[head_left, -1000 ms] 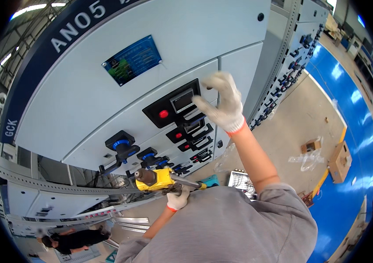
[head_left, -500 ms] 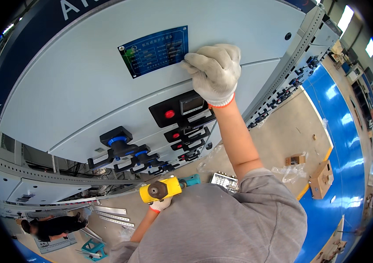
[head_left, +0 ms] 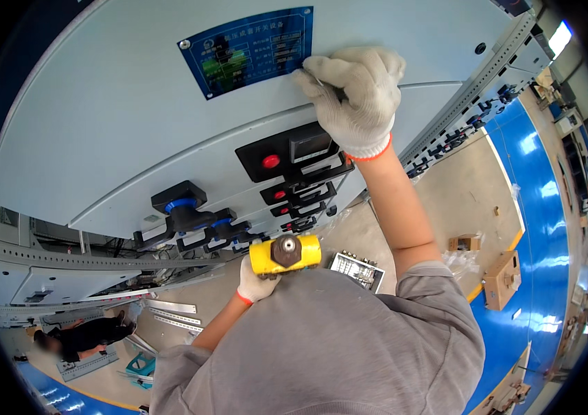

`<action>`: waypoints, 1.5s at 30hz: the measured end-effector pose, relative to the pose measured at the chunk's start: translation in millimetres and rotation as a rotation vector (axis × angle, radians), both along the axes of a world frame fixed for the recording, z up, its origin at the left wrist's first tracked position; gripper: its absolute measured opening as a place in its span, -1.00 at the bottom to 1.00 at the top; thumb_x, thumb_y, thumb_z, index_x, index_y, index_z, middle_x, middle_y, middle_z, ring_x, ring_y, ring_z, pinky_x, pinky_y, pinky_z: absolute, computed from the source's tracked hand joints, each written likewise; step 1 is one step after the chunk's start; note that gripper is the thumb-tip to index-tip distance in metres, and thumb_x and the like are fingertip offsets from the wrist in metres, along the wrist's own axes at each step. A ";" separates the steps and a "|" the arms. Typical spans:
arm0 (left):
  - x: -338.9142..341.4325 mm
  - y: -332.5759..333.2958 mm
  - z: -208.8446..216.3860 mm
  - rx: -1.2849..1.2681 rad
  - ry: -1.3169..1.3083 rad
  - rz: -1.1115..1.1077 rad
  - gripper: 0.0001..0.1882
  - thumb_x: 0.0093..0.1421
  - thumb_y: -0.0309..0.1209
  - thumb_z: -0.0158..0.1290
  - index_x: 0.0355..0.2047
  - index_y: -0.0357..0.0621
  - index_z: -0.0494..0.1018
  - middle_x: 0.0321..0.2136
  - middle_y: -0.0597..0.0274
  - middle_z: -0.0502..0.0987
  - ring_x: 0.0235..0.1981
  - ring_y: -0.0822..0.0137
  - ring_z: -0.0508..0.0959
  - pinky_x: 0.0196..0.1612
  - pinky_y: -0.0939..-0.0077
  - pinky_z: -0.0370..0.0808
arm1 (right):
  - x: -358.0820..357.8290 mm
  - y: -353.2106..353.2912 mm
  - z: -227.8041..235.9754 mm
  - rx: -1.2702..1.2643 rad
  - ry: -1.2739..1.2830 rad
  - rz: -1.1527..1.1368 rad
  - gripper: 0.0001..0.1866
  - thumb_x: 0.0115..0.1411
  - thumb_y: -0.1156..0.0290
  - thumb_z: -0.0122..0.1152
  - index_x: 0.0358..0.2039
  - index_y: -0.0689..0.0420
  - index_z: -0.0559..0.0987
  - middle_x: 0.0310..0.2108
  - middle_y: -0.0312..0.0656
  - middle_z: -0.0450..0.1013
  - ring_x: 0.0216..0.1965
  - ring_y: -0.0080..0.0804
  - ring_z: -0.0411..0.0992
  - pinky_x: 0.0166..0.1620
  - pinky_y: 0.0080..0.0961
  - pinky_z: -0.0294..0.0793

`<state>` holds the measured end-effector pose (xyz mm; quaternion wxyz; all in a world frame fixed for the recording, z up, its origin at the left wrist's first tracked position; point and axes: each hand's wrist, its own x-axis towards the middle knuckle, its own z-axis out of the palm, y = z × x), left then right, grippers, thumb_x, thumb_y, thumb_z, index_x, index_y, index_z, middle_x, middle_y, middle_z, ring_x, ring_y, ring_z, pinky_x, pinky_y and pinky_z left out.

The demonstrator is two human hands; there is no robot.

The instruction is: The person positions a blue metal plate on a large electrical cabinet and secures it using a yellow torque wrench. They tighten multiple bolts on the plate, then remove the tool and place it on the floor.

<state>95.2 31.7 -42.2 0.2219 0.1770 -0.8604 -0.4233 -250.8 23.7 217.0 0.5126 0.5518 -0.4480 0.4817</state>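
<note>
Gloved in white, my right hand point(head_left: 359, 97) pinches at the lower right corner of a blue nameplate point(head_left: 252, 52) on the pale cabinet front point(head_left: 121, 104). A thin pale sliver shows at its fingertips, too small to name. Silver fasteners sit at the plate's other corners. My left hand point(head_left: 258, 280), also gloved, is closed around a yellow power tool point(head_left: 301, 254) that looks like a rivet gun. Its dark hexagonal nose with a small metal tip faces up toward the cabinet. The tool hides most of the left fingers.
Below the plate are a black panel with a red button point(head_left: 271, 161) and black-and-blue switch handles point(head_left: 187, 207). A tray of metal parts point(head_left: 357, 272) lies on the floor beyond my torso. Cardboard boxes point(head_left: 502, 280) stand right; a person point(head_left: 93, 337) is far left.
The yellow tool has risen and moved right with my left hand, its nose turning upward. The cabinet has shifted in view; my right hand stays at the plate's corner.
</note>
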 end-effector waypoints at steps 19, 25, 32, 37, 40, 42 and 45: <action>-9.9 17.1 10.8 0.351 0.185 0.149 -0.84 0.32 -0.55 0.15 -0.45 -0.21 0.49 -0.51 0.36 0.52 -0.49 0.51 0.49 -0.40 0.50 0.44 | 146.1 163.1 -206.1 1.096 -1.159 0.833 -0.63 0.21 0.19 0.32 -0.13 0.23 0.59 -0.17 -0.13 0.50 -0.10 -0.27 0.48 0.05 -0.35 0.47; -38.1 25.0 34.5 0.408 0.269 0.000 -0.62 0.19 -0.63 0.13 -0.76 -0.23 0.33 -0.71 0.21 0.45 -0.71 0.43 0.39 -0.58 0.37 0.28 | 156.4 193.5 -231.9 1.118 -1.417 0.862 -0.61 0.23 0.18 0.33 -0.10 0.24 0.59 -0.16 -0.14 0.54 -0.10 -0.32 0.51 0.03 -0.36 0.51; -30.7 7.5 80.6 0.138 0.092 -0.001 -0.63 0.04 -0.55 0.20 -0.69 -0.19 0.19 -0.69 0.14 0.26 -0.68 0.14 0.35 -0.55 0.27 0.29 | 165.0 235.5 -287.6 0.631 -1.455 0.126 -0.78 0.11 0.39 0.36 -0.29 0.24 0.58 -0.44 -0.16 0.60 -0.38 -0.33 0.58 -0.23 -0.34 0.59; 10.3 -45.7 114.3 -0.207 -0.062 0.027 -0.64 -0.04 -0.47 0.23 -0.71 -0.21 0.22 -0.67 0.05 0.29 -0.65 -0.01 0.35 -0.54 0.15 0.26 | 49.6 323.0 -231.2 0.369 -0.897 -0.412 -0.71 -0.04 0.48 0.46 -0.26 0.17 0.62 -0.52 -0.24 0.49 -0.50 -0.38 0.50 -0.39 -0.37 0.50; 23.7 -55.1 135.8 -0.211 -0.182 0.003 -0.63 -0.01 -0.47 0.24 -0.70 -0.25 0.23 -0.67 0.04 0.29 -0.64 -0.01 0.35 -0.52 0.18 0.25 | 31.4 351.5 -151.4 0.503 -0.623 -0.631 -0.69 -0.18 0.43 0.53 -0.39 0.14 0.62 -0.57 -0.18 0.46 -0.56 -0.29 0.47 -0.43 -0.39 0.45; 23.8 -55.3 139.6 -0.175 -0.217 -0.013 -0.63 0.02 -0.47 0.24 -0.69 -0.27 0.25 -0.68 0.04 0.30 -0.64 -0.01 0.33 -0.51 0.18 0.26 | 25.6 352.7 -133.9 0.534 -0.643 -0.627 -0.70 -0.22 0.43 0.53 -0.44 0.15 0.61 -0.58 -0.17 0.45 -0.57 -0.28 0.46 -0.44 -0.40 0.44; 22.5 -52.2 139.5 -0.101 -0.220 -0.001 -0.63 0.06 -0.45 0.24 -0.68 -0.31 0.27 -0.69 0.04 0.31 -0.65 0.04 0.31 -0.50 0.19 0.25 | 19.3 342.7 -111.1 0.553 -0.701 -0.617 -0.73 -0.23 0.43 0.53 -0.50 0.16 0.60 -0.60 -0.18 0.44 -0.59 -0.30 0.44 -0.45 -0.42 0.44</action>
